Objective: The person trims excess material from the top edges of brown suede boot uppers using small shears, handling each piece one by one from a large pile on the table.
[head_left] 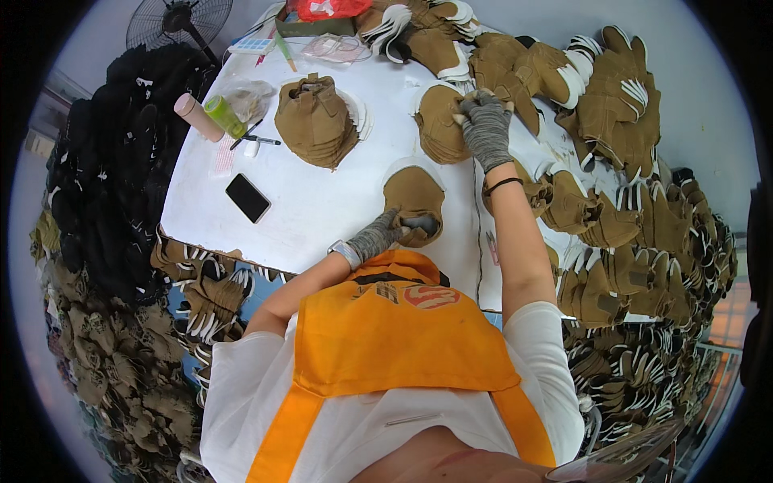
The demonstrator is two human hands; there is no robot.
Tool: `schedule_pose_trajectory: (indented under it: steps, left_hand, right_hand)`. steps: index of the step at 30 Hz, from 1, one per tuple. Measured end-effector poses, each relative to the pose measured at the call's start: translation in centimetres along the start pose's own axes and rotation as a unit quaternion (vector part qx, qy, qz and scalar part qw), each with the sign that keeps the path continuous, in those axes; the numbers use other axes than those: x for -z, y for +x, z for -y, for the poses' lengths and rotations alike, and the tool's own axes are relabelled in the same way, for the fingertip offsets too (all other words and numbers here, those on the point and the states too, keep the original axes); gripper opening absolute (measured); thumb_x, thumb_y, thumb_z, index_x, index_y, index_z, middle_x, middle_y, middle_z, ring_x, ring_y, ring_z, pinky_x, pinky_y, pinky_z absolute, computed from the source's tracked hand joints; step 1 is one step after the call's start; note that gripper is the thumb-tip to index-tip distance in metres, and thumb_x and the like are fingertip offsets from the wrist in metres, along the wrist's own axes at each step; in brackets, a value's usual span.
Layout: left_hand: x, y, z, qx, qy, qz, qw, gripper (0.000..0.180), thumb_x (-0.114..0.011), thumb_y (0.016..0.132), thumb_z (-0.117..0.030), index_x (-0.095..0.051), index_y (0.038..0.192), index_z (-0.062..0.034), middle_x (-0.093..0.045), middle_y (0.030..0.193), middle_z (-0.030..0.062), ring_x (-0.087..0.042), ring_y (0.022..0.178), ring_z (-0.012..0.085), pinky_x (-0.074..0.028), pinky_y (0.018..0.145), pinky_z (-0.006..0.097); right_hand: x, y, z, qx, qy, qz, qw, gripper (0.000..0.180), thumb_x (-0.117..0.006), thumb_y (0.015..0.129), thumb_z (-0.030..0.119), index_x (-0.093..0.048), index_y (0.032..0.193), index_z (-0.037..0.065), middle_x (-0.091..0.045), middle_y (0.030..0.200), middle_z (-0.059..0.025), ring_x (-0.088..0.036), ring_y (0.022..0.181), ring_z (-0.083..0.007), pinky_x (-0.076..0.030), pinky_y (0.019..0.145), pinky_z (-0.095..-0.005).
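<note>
A brown shoe upper with a pale edge lies at the near side of the white table. My left hand, in a grey knit glove, grips its near end beside the opening, where a grey lining shows. Farther off, my right hand, gloved with bare fingertips, reaches over a stack of brown shoe uppers. Its fingers are bent onto the far right edge of the top upper. Another stack of uppers stands to the left, layered edges facing me.
A phone, a pink bottle, a green cup and a pen lie or stand on the left of the white table. Piles of uppers crowd the right side. Black pieces are heaped at left. Small snips lie near my right forearm.
</note>
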State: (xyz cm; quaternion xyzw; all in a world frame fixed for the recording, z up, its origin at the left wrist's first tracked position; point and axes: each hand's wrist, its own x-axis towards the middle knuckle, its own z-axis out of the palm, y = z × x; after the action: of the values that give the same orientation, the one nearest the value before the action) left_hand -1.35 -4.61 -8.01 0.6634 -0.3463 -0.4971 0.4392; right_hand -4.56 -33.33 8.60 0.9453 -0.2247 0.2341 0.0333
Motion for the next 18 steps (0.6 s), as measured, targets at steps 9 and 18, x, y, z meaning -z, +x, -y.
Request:
schedule_pose_trajectory:
  steps: [9,18]
  left_hand:
    - [1.0,-1.0,-1.2,0.017,0.028,0.017,0.999,0.072,-0.061,0.094,-0.029,-0.022,0.148,0.0001,-0.046,0.137,0.0189,-0.043,0.127,0.0235,-0.035,0.104,0.029]
    - [4.2,-3.1,-15.3,-0.274,-0.229,-0.039,0.933,0.09,-0.065,0.085,-0.052,-0.024,0.147,0.0002,-0.039,0.145,0.0167,-0.038,0.133,0.026,-0.03,0.11,0.037]
  right_hand:
    - [5.7,3.5,-3.1,-0.082,0.066,-0.09,0.99,0.028,-0.064,0.086,0.031,-0.067,0.1,0.007,-0.062,0.112,-0.0131,-0.057,0.103,-0.0313,-0.041,0.093,-0.0477]
    - [17.1,-3.2,4.7,0.06,0.246,-0.332,0.909,0.02,-0.07,0.084,0.009,-0.059,0.101,0.004,-0.059,0.108,-0.0079,-0.058,0.091,-0.0183,-0.048,0.086,-0.0347]
